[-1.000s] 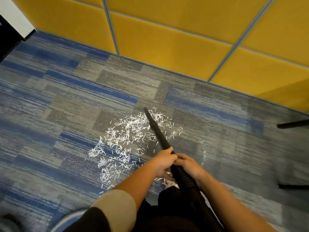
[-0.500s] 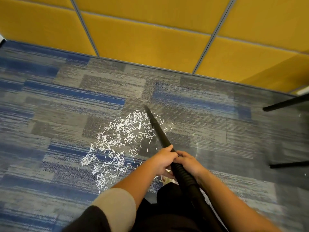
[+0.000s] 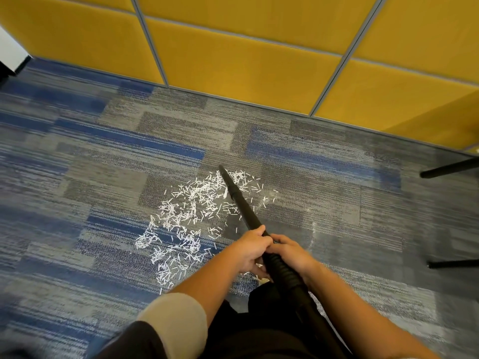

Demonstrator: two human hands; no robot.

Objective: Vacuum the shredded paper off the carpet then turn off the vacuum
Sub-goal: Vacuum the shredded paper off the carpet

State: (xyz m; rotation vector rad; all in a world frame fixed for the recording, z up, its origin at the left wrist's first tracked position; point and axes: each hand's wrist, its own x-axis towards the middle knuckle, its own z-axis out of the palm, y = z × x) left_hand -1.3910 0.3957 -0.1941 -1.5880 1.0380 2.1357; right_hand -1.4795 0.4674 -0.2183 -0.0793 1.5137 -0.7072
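Note:
White shredded paper [image 3: 186, 218] lies scattered over the blue-grey carpet [image 3: 77, 177] in front of me. A black vacuum wand [image 3: 241, 203] slants up and left across the pile, its narrow tip at the pile's far edge. My left hand [image 3: 250, 248] grips the wand from the left, just below its smooth tube. My right hand [image 3: 290, 251] grips the ribbed hose [image 3: 282, 270] from the right, touching the left hand. The vacuum's body is hidden.
A yellow panelled wall [image 3: 246, 60] runs along the carpet's far edge. Two black furniture legs [image 3: 451, 169] stick in from the right. A white and black object [image 3: 10, 55] stands at the far left.
The view has swung slightly; the wand's tip stays at the pile's far edge. Fewer shreds lie to the right of the wand. Both hands keep their grip.

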